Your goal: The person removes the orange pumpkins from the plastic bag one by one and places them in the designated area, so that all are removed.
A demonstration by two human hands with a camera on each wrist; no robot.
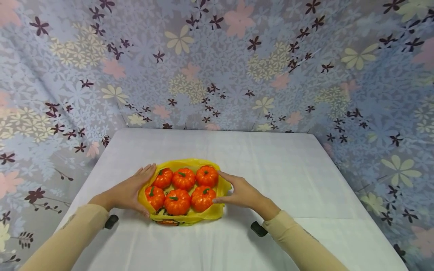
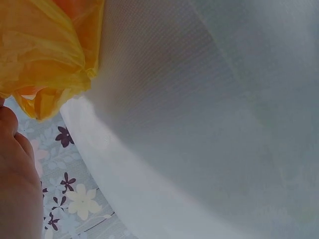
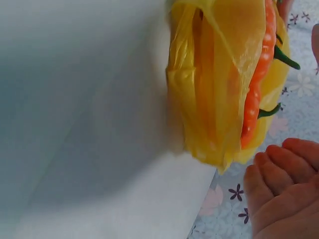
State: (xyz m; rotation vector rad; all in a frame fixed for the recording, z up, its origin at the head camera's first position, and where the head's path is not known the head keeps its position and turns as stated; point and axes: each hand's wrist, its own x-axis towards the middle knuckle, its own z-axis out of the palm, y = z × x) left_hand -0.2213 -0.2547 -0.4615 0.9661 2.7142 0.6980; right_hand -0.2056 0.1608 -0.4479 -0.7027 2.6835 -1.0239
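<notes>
While your yellow bag (image 1: pixel 190 219) gapes: head view alone counts six pumpkins (image 1: pixel 178 204).
Left hand (image 1: pixel 130 190): fingers straight, thumb apart.
Right hand (image 1: pixel 243 192): wrist view shows fingers together.

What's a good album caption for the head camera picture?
Left hand and right hand flank an open yellow bag of six orange pumpkins on a white-covered table.

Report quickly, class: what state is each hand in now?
Left hand: open, at the left side of the yellow bag.
Right hand: open, at the bag's right side.
</notes>
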